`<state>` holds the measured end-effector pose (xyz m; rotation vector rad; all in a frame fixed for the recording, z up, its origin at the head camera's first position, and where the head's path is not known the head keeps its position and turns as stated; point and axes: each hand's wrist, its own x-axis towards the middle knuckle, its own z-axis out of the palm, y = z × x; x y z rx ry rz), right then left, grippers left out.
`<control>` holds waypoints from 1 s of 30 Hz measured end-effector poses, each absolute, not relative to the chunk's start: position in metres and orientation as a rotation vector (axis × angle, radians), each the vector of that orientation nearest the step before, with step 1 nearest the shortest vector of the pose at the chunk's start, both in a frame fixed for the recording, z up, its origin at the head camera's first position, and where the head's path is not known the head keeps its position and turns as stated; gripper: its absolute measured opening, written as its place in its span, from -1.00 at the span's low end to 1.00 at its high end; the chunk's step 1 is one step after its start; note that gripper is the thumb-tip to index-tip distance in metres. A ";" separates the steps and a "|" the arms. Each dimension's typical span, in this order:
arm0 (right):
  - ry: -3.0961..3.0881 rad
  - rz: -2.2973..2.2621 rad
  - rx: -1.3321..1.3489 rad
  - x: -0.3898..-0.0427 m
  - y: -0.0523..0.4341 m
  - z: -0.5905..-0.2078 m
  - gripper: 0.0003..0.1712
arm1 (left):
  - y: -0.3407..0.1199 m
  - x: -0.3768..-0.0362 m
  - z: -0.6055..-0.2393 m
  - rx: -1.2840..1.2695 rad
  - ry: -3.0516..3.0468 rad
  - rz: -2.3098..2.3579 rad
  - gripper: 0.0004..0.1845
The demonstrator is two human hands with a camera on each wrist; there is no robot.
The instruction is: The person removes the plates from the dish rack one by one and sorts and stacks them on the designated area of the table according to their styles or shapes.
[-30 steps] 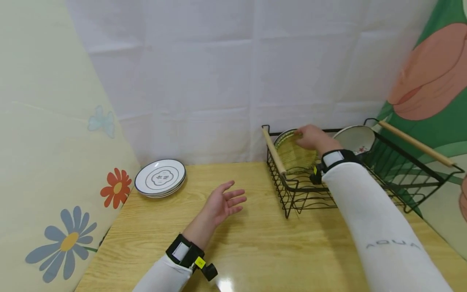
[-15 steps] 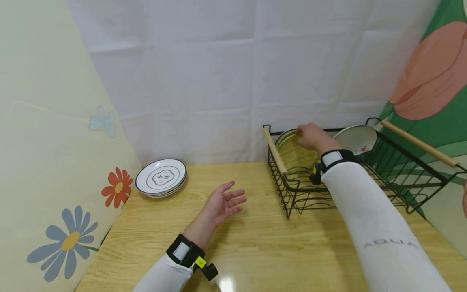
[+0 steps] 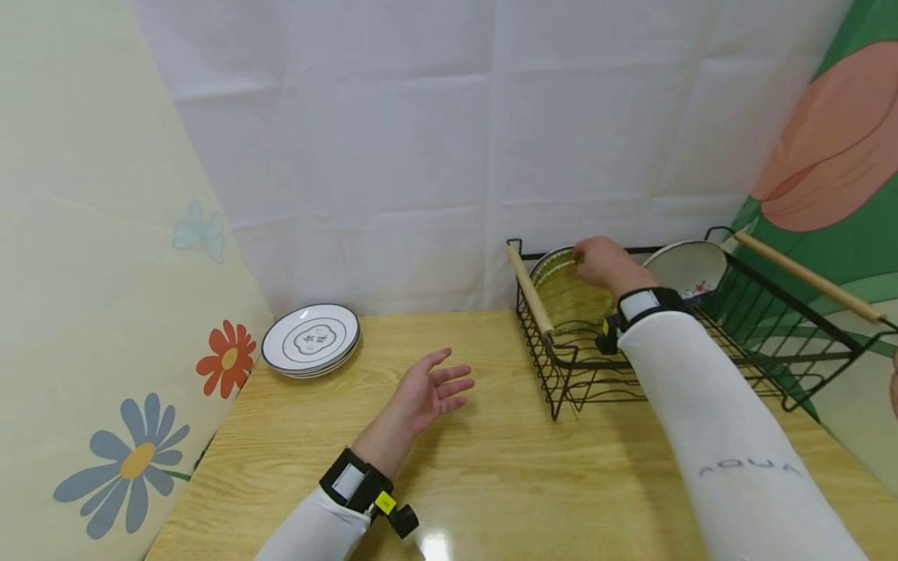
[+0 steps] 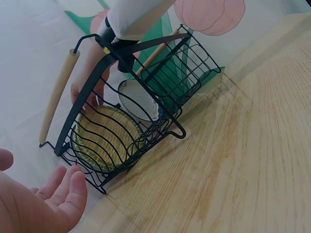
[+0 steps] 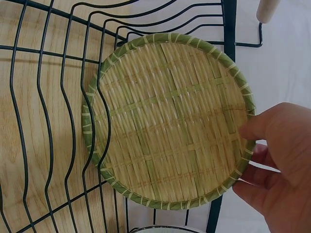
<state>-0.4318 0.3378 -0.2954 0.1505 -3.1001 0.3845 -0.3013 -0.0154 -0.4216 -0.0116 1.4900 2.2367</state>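
Note:
My right hand (image 3: 599, 261) pinches the rim of a round woven bamboo tray (image 5: 170, 121). In the right wrist view the thumb (image 5: 255, 127) lies over its face and the other fingers are behind the rim. The tray stands on edge among the wires at the left end of a black wire dish rack (image 3: 589, 364). A white plate-like dish (image 3: 686, 265) with a small red flower print leans further right in that rack. My left hand (image 3: 424, 393) is held over the wooden table, left of the rack, fingers spread loosely and holding nothing.
Several white plates with dark blue rims (image 3: 311, 339) are stacked at the table's back left. Wooden handles (image 3: 531, 290) top both ends of the rack. White cloth (image 3: 379, 156) hangs behind, with flower-printed walls at the sides. The wooden table (image 3: 533, 483) extends in front.

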 end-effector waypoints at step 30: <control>-3.008 0.304 0.187 -0.422 0.372 -0.232 -0.44 | -0.021 -0.305 -0.413 -0.029 1.460 2.301 -0.42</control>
